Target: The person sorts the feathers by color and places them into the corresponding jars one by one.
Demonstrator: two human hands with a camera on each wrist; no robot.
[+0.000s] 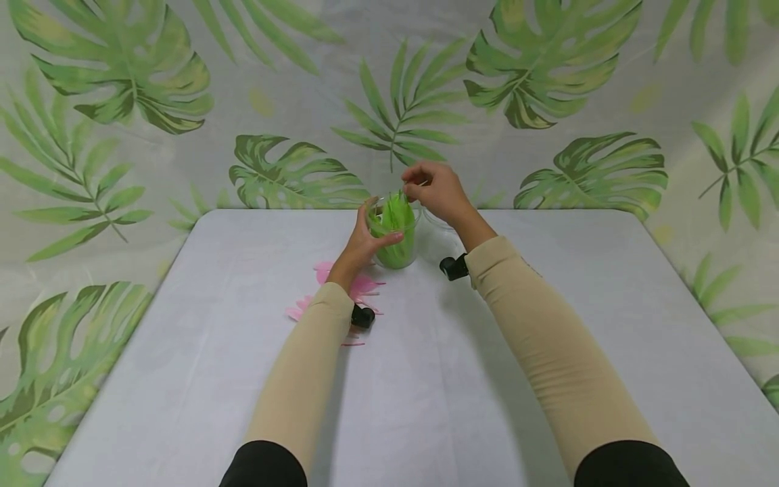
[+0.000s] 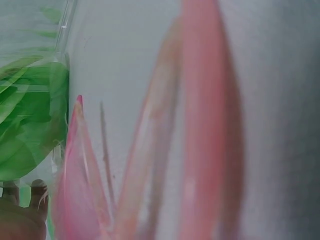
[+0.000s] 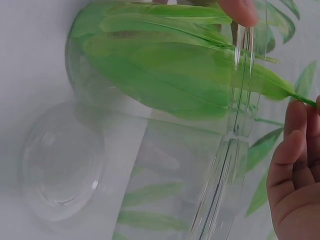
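Note:
A clear cup [image 1: 397, 262] filled with green artificial leaves [image 1: 395, 220] stands toward the back of the table. My left hand [image 1: 362, 241] holds it around its left side, the thumb across the front near the rim. Above the rim, my right hand [image 1: 439, 195] pinches the thin stem of a green leaf [image 3: 276, 84], whose broad part is still partly inside the cup in the right wrist view. Pink petals with stems [image 1: 363, 283] lie on the table below my left wrist, partly hidden by the forearm. They look large and blurred in the left wrist view.
A second clear container [image 3: 56, 167] stands right beside the cup, mostly behind my right hand in the head view. White cloth covers the table [image 1: 182, 379], whose back edge lies just behind the cups. A leaf-printed backdrop [image 1: 402, 101] hangs behind.

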